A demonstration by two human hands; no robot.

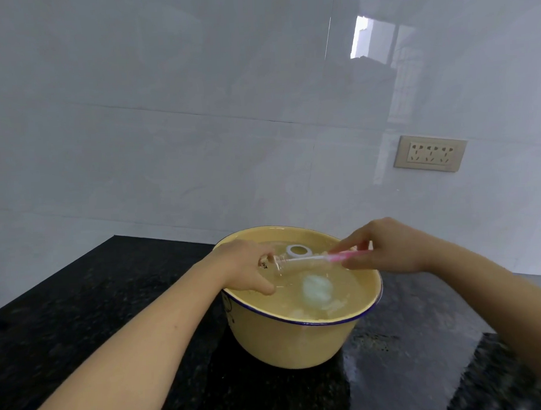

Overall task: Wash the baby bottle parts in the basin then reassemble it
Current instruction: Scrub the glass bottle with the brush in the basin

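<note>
Grips the clear bottle (279,264) in the left hand (245,269), sideways over the water, mouth toward the right hand (387,249), probably so the brush (327,257) enters straight. Pinches the pink brush handle in the right fingertips. Hides the bristle end inside the bottle; hard to make out. Floats a white ring (298,250) just beyond the bottle, inside the basin (284,343) on the table (111,289). Blurs a pale submerged part (316,288) nearer than both hands; cannot tell which part.
</note>
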